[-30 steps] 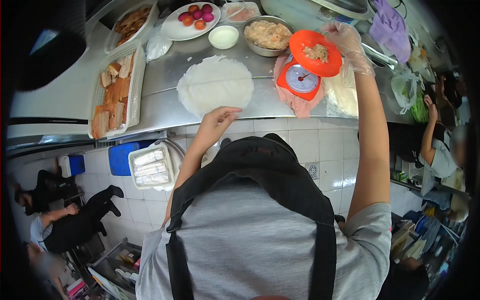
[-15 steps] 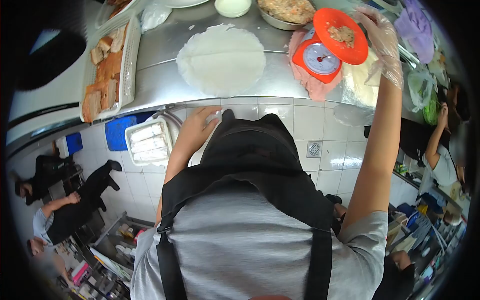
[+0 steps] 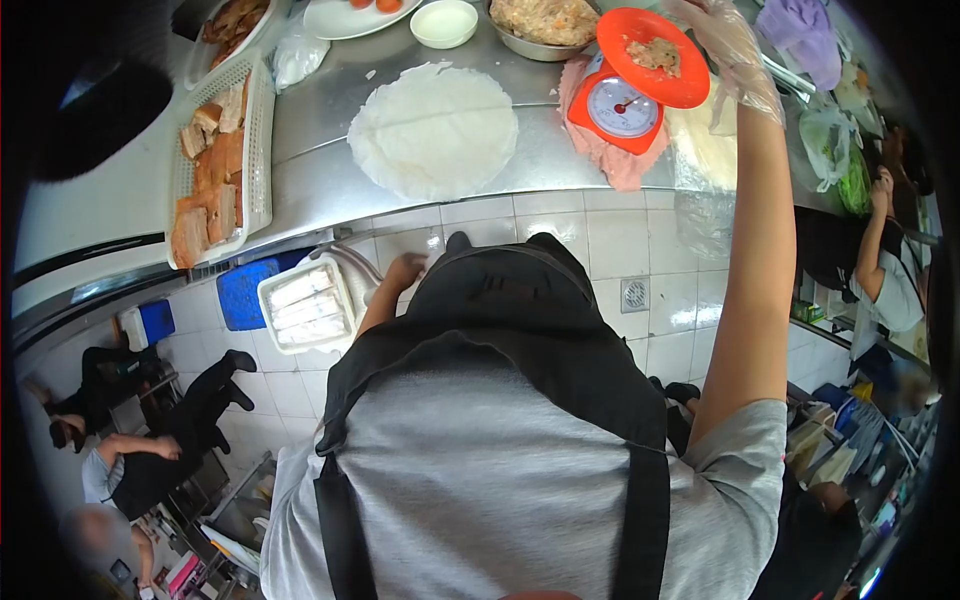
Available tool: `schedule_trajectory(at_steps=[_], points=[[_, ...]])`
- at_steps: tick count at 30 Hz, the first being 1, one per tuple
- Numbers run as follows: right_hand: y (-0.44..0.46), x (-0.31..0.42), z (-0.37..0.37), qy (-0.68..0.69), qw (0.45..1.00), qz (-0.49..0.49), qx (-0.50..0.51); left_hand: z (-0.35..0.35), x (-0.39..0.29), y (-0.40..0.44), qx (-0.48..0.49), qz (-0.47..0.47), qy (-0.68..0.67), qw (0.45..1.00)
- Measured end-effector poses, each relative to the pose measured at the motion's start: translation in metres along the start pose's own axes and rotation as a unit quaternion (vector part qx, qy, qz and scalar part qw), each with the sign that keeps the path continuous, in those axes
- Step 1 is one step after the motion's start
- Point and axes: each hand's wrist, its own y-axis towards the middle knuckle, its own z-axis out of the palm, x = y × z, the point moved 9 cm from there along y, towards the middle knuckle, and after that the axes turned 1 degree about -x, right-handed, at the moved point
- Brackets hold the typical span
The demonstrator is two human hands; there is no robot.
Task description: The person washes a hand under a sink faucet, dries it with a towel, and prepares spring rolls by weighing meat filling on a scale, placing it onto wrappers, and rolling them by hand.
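My right hand (image 3: 728, 48), in a clear plastic glove, is just beyond the right side of a red-orange plate (image 3: 690, 85). Its fingers look loosely stretched, with part of them cut off by the top edge. A lump of minced filling (image 3: 655, 57) lies on the plate, which rests on an orange dial scale (image 3: 622, 108). My bare left hand (image 3: 405, 272) hangs low beside my apron, below the counter edge, holding nothing visible. In front of me a thin round white wrapper sheet (image 3: 435, 130) lies flat on the steel counter (image 3: 310, 175).
A metal bowl of mince (image 3: 545, 25) and a small pale bowl (image 3: 443, 24) stand at the back. On the left is a white basket of cooked meat slabs (image 3: 262, 150). A pink cloth (image 3: 625, 172) lies under the scale. Co-workers (image 3: 150, 455) are at both sides.
My view has shifted slightly, bringing more of the back of the counter into sight. The left hand has drawn down and back toward my apron. The gloved right hand has moved slightly farther away.
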Motion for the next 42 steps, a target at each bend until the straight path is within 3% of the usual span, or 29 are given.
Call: schedule_trajectory(at_steps=[2, 4, 5, 7, 10, 11, 12, 14, 15, 18, 22, 28, 31, 34, 38, 42], points=[[0.015, -0.004, 0.005, -0.022, 0.999, -0.025, 0.021, 0.020, 0.090, -0.007, 0.069, -0.092, -0.119, 0.986], [0.039, -0.013, 0.016, -0.110, 0.989, -0.095, 0.037, -0.014, 0.052, -0.059, 0.044, -0.081, -0.069, 0.993], [0.044, -0.017, 0.022, -0.140, 0.985, -0.096, 0.032, -0.014, 0.071, -0.066, 0.040, -0.128, -0.092, 0.987], [0.055, -0.019, 0.043, -0.198, 0.975, -0.101, 0.023, 0.017, 0.183, -0.061, -0.001, -0.275, -0.256, 0.927], [0.088, -0.032, 0.093, -0.405, 0.896, -0.108, 0.150, 0.027, 0.210, -0.088, -0.037, -0.343, -0.371, 0.862], [0.095, -0.033, 0.104, -0.438, 0.879, -0.102, 0.157, 0.025, 0.202, -0.095, -0.040, -0.331, -0.285, 0.899], [0.102, -0.036, 0.114, -0.471, 0.862, -0.096, 0.162, 0.035, 0.206, -0.097, 0.011, -0.370, -0.280, 0.886], [0.116, -0.054, 0.135, -0.497, 0.846, -0.086, 0.175, 0.037, 0.178, -0.102, -0.046, -0.347, -0.334, 0.875], [0.128, -0.072, 0.142, -0.489, 0.849, -0.084, 0.183, 0.011, 0.126, -0.114, -0.044, -0.297, -0.287, 0.910], [0.136, -0.080, 0.153, -0.482, 0.852, -0.046, 0.197, 0.054, 0.148, -0.088, -0.042, -0.235, -0.480, 0.844], [0.133, -0.076, 0.157, -0.515, 0.824, 0.056, 0.227, 0.031, 0.097, -0.104, -0.102, -0.216, -0.388, 0.890], [0.112, -0.061, 0.157, -0.541, 0.812, 0.071, 0.208, 0.042, 0.155, -0.096, -0.083, -0.307, -0.427, 0.846], [0.102, -0.052, 0.152, -0.540, 0.832, 0.053, 0.116, 0.035, 0.157, -0.096, -0.068, -0.316, -0.414, 0.851], [0.103, -0.058, 0.151, -0.526, 0.841, 0.037, 0.124, 0.021, 0.139, -0.099, -0.067, -0.323, -0.389, 0.860], [0.133, -0.094, 0.154, -0.553, 0.809, 0.035, 0.195, 0.008, 0.104, -0.092, -0.065, -0.326, -0.362, 0.871], [0.114, -0.074, 0.147, -0.506, 0.828, 0.032, 0.238, -0.009, 0.055, -0.069, -0.018, -0.261, -0.283, 0.923]])
